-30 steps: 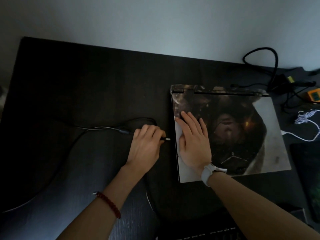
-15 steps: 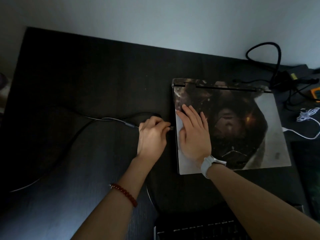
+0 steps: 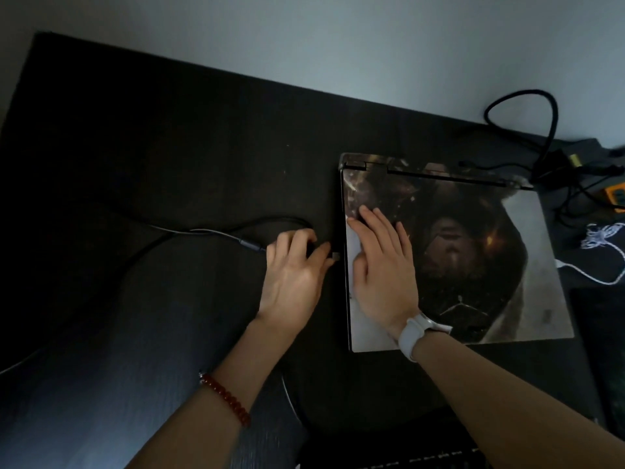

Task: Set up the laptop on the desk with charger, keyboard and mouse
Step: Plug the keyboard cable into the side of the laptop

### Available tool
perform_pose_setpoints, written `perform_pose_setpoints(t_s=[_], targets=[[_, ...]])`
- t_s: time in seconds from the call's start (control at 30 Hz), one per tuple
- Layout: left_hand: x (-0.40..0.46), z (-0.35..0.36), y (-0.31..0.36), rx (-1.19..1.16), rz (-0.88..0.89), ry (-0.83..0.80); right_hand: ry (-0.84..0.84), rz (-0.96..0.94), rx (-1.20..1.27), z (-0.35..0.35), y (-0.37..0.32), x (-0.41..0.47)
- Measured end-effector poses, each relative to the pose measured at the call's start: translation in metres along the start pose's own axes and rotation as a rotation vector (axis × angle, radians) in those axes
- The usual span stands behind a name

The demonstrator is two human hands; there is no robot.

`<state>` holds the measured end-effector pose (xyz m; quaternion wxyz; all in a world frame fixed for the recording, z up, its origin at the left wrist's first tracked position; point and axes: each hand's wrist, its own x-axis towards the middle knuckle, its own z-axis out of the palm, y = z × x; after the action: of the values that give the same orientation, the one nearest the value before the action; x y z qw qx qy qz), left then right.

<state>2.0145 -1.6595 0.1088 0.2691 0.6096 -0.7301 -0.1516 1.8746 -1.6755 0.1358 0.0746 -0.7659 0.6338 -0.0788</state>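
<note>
A closed laptop [image 3: 473, 258] with a dark picture skin on its lid lies flat on the black desk [image 3: 152, 147], right of centre. My right hand [image 3: 382, 269] presses flat on the lid near its left edge, fingers straight. My left hand [image 3: 292, 275] pinches the charger plug [image 3: 335, 255], whose tip sits right at the laptop's left side. The charger cable [image 3: 189, 231] runs left from that hand across the desk. A keyboard [image 3: 422, 460] shows partly at the bottom edge. No mouse is visible.
Black cables [image 3: 548, 130] loop at the back right corner beside an orange device [image 3: 617, 196]. A white cable [image 3: 602, 262] lies right of the laptop. A pale wall stands behind the desk. A dark mat [image 3: 605, 333] lies at the right edge.
My left hand has carried the plug rightwards until its tip reaches the laptop's left side. My right hand has stayed flat on the lid.
</note>
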Motion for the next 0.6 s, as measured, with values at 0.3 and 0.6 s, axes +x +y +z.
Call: perform_pose_setpoints(t_s=[0.3, 0.6], targets=[[-0.0039, 0.0058, -0.0037, 0.067, 0.068, 0.07, 0.089, -0.053, 0.064, 0.0046, 0.0027, -0.0006], [-0.0067, 0.0077, -0.0037, -0.048, 0.007, 0.095, 0.114, -0.037, 0.079, 0.0071, 0.0045, -0.0031]])
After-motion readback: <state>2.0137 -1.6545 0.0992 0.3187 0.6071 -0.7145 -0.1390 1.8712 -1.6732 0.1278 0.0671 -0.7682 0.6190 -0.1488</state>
